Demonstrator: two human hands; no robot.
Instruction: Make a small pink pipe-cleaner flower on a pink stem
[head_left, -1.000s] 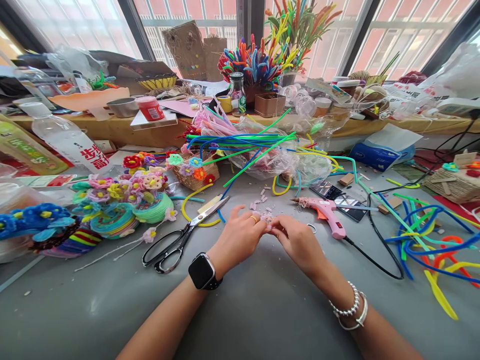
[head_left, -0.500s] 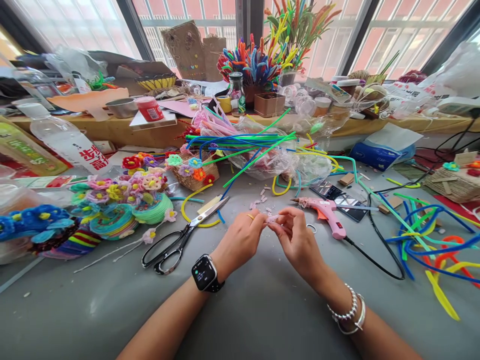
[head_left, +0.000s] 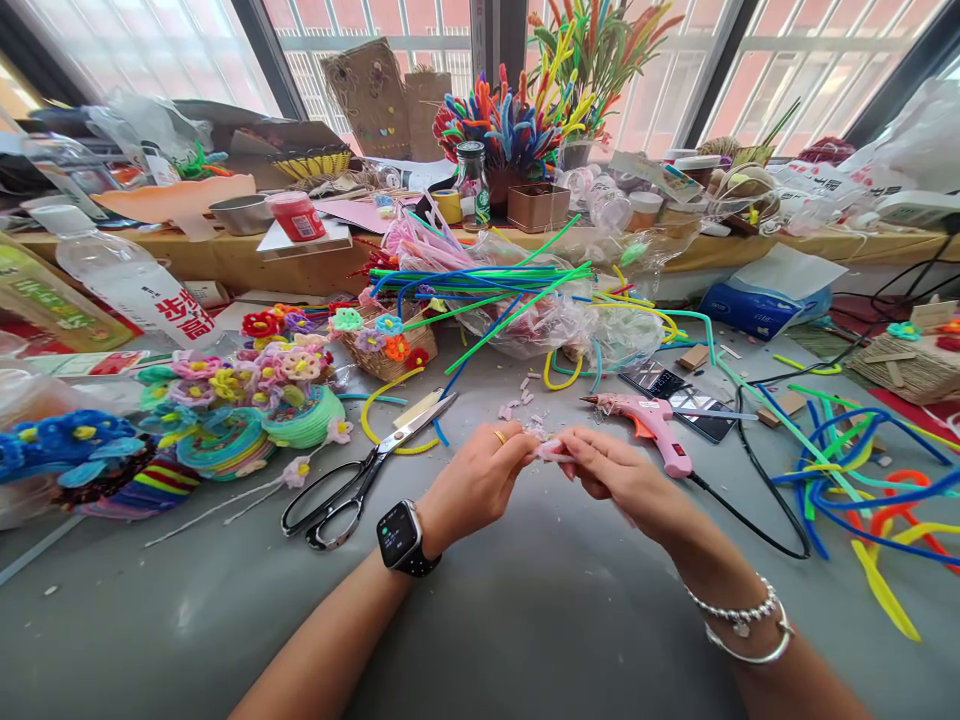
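Observation:
Between my two hands is a small pale pink, fuzzy piece (head_left: 553, 450) that looks like pipe cleaner; its exact shape is partly hidden by fingers. My left hand (head_left: 478, 472), with a watch at the wrist, pinches its left end. From the other side my right hand (head_left: 619, 475) is closed with thumb and fingers on the right end. Just beyond the fingertips lie several small pink scraps (head_left: 517, 405). Black-handled scissors (head_left: 367, 475) rest with blades apart to the left of my left hand. A pink glue gun (head_left: 649, 425) lies on its side beyond my right hand.
Pipe-cleaner flowers (head_left: 277, 370) and woven baskets crowd the left side. Green and blue pipe cleaners (head_left: 480, 285) lie over plastic bags at the back. Loose coloured strands (head_left: 862, 470) and the glue gun's black cord (head_left: 750, 525) spread on the right. A water bottle (head_left: 135, 280) leans at left.
My right hand has turned over, its wrist swinging out to the right, and its fingers now point left. More of the pink piece shows between the hands. My left hand has barely shifted.

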